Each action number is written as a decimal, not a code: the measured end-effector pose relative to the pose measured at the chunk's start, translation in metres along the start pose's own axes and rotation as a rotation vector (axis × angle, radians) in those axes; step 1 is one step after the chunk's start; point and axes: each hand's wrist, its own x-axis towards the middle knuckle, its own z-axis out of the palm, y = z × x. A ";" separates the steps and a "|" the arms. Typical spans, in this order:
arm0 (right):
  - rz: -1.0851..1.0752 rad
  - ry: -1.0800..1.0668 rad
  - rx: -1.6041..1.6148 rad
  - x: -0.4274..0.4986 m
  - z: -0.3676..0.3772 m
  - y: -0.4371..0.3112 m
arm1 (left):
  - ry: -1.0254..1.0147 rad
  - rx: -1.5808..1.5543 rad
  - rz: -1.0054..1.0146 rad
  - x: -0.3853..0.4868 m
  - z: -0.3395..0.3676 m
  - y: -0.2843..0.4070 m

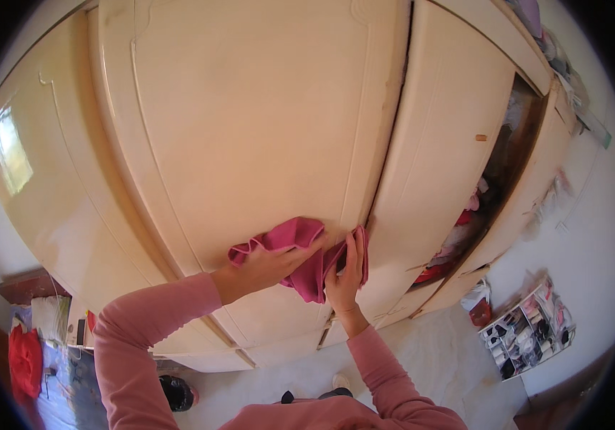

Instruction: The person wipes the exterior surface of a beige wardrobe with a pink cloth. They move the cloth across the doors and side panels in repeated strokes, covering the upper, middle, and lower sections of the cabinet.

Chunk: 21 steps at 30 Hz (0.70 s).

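Observation:
A dark pink cloth (307, 274) is bunched between my two hands, in front of a cream wardrobe door (253, 123). My left hand (272, 266) lies along the cloth with its fingers stretched to the right, and part of the cloth stands up above it. Farther right, my right hand (346, 274) grips the other end of the cloth, fingers pointing up, close to the dark gap at the door's edge. The cloth hides part of both hands, and whether it touches the door cannot be told.
At the right, a wardrobe section (460, 236) stands partly open, showing clothes. A rack of shoes (527, 328) and a red bag (480, 313) are by the right wall. At the lower left are a black bin bag (175, 393) and a bed with a red cloth (24, 357).

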 end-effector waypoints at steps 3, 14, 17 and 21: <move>-0.171 0.036 -0.019 0.055 -0.007 -0.003 | -0.030 0.058 -0.105 0.019 -0.009 -0.019; -0.614 0.425 0.097 0.376 -0.033 -0.091 | 0.594 0.187 -0.404 0.176 -0.127 -0.202; -0.601 0.403 0.064 0.339 -0.018 -0.074 | 0.548 0.268 -0.403 0.172 -0.113 -0.185; -0.368 0.268 0.108 0.206 -0.006 -0.035 | 0.389 -0.016 -0.290 0.135 -0.046 -0.103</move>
